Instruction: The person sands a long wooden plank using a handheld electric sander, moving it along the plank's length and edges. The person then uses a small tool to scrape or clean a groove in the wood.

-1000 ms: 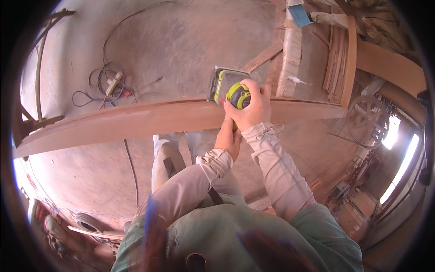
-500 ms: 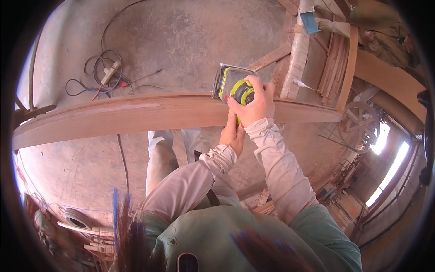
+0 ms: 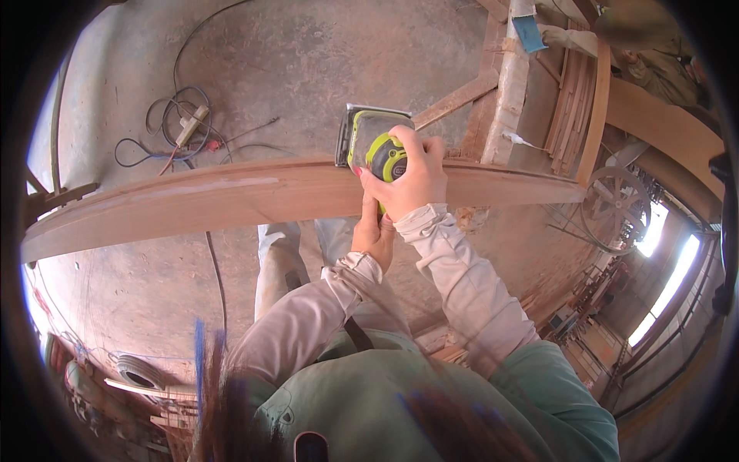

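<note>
A green and grey electric sander (image 3: pixel 382 146) rests against the upper edge of a long wooden board (image 3: pixel 231 194) that spans the view from left to right. My right hand (image 3: pixel 412 175) is wrapped round the sander's rounded top. Just below it, my left hand (image 3: pixel 374 239) is closed on the sander's lower end, in front of the board's face. The sander's flat pad side faces the far left and its contact with the wood is partly hidden. A pale streak marks the board's face left of the sander.
On the floor at far left lies a power strip (image 3: pixel 192 127) with coiled cables. A whitish beam (image 3: pixel 504 108) and stacked wood strips (image 3: pixel 573 96) stand at the right, near another person's gloved hand (image 3: pixel 570 40) by a blue sheet (image 3: pixel 529 34). A spoked wheel (image 3: pixel 617 203) is beyond the board's right end.
Both hands and the sander have slid a short way left along the board. The grip on the sander looks the same.
</note>
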Tool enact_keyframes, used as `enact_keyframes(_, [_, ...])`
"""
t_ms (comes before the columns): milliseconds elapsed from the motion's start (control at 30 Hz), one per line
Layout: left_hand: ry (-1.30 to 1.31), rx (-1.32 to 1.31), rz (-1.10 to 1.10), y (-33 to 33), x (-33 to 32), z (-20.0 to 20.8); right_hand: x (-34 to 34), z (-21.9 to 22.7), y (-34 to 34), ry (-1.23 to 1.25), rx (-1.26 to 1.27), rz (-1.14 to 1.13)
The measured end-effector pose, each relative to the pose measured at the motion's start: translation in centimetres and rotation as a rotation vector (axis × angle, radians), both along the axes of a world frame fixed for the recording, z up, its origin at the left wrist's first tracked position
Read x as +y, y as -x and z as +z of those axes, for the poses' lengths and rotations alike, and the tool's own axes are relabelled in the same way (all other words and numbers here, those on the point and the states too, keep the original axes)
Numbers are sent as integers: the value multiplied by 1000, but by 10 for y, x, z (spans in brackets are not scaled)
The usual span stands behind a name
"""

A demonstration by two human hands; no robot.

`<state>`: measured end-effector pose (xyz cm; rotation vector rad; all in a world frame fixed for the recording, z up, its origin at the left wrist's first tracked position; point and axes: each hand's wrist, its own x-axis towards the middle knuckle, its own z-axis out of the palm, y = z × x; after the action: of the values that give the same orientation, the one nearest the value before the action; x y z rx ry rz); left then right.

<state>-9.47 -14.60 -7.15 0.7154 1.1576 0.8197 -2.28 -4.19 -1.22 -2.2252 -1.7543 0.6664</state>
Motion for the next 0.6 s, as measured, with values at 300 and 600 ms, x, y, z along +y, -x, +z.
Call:
enact_keyframes(300, [-61, -43, -79, 3, 7, 15, -6, 15, -2, -122, -22, -54])
enact_keyframes(600, [-166, -203, -510, 9, 14, 73, -24, 65, -66, -283, 42, -240])
